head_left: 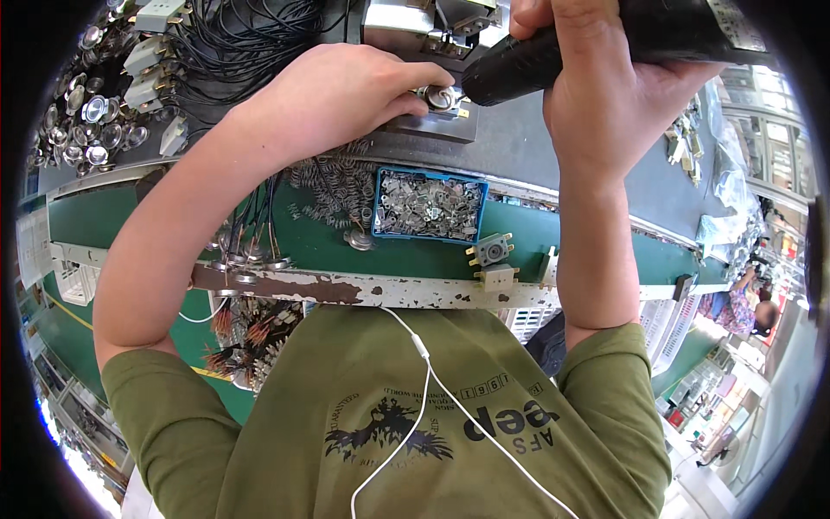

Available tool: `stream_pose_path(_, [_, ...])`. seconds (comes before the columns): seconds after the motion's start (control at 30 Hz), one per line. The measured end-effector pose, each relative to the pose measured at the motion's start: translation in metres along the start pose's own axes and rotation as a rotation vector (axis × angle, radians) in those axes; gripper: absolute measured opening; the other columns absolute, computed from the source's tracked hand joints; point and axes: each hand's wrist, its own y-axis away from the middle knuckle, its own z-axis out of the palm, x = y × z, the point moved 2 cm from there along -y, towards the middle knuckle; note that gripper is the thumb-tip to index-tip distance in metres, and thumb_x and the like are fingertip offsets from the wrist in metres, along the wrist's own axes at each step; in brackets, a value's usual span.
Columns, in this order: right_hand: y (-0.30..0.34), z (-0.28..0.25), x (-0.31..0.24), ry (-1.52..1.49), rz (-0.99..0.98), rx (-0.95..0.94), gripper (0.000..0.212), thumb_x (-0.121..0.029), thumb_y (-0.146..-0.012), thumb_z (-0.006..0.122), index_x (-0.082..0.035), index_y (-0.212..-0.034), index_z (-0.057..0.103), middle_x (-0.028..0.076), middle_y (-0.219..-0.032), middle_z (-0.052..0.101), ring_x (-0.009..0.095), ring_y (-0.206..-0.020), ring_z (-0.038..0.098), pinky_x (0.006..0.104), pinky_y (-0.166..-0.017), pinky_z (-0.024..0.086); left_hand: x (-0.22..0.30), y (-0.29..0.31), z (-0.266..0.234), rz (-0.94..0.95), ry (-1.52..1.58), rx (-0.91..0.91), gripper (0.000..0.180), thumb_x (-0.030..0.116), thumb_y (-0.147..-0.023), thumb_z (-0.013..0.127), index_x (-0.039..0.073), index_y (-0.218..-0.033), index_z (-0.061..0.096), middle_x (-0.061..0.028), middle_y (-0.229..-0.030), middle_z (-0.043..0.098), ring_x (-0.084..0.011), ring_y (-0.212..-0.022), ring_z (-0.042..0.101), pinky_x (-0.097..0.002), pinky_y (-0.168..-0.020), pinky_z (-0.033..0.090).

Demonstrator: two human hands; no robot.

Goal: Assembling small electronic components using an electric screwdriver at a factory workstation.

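Note:
Above a metal block at the far middle of the bench, my left hand reaches in with thumb and forefinger closed on a small round metal part. Brass-coloured tabs stick out beside that part. My right hand is wrapped around a black electric screwdriver, its body slanting down to the left. The tool's narrow end lies close to the round part; whether they touch I cannot tell. Just behind stands a metal fixture.
Nearer me sit a blue tray of small metal clips, loose springs and beige switch blocks. Black cables and round metal caps crowd the left. A plastic bag lies right; another person is beyond.

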Motion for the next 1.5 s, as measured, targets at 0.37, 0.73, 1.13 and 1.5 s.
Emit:
stream_pose_path(0.37, [0.002,0.008,0.005,-0.048,-0.138,-0.035,0.023,0.0,-0.093,0.075,0.002,-0.112,0.063,0.008,-0.089,0.07,0.011,-0.064,0.065,0.0239,-0.054,0.053,0.0,0.004,0.005,-0.003,-0.077,-0.001,0.035,0.032,-0.099,0.064,0.02,-0.132,0.066,-0.0118,-0.099,0.074,-0.0326,-0.093,0.072,-0.0452,-0.077,0.057])
stream_pose_path(0.73, [0.001,-0.029,-0.001,-0.072,-0.237,-0.061,0.023,-0.003,-0.094,0.074,0.001,-0.114,0.062,0.007,-0.088,0.069,0.012,-0.063,0.065,0.0247,-0.054,0.053,0.058,0.028,0.035,0.402,-0.198,-0.001,0.004,0.017,-0.076,0.07,0.015,-0.078,0.068,0.0012,-0.082,0.062,-0.0157,-0.091,0.063,-0.0314,-0.083,0.049])
stream_pose_path(1.13, [-0.038,-0.002,-0.005,-0.201,-0.311,0.252,0.019,-0.007,-0.097,0.073,-0.001,-0.108,0.058,0.006,-0.073,0.062,0.014,-0.054,0.06,0.0269,-0.051,0.048,0.056,0.026,0.026,0.343,0.137,-0.102,0.013,0.012,-0.083,0.068,0.007,-0.094,0.064,-0.007,-0.088,0.063,-0.0267,-0.088,0.066,-0.0414,-0.081,0.053])
stream_pose_path(1.5, [-0.037,0.01,-0.003,-0.054,-0.187,0.223,0.019,-0.006,-0.097,0.073,0.001,-0.108,0.061,0.007,-0.079,0.065,0.013,-0.055,0.06,0.0266,-0.052,0.048,0.048,0.025,0.021,0.365,0.187,-0.048,0.007,0.011,-0.084,0.066,0.007,-0.089,0.068,-0.0088,-0.084,0.065,-0.0274,-0.086,0.069,-0.0422,-0.079,0.055])
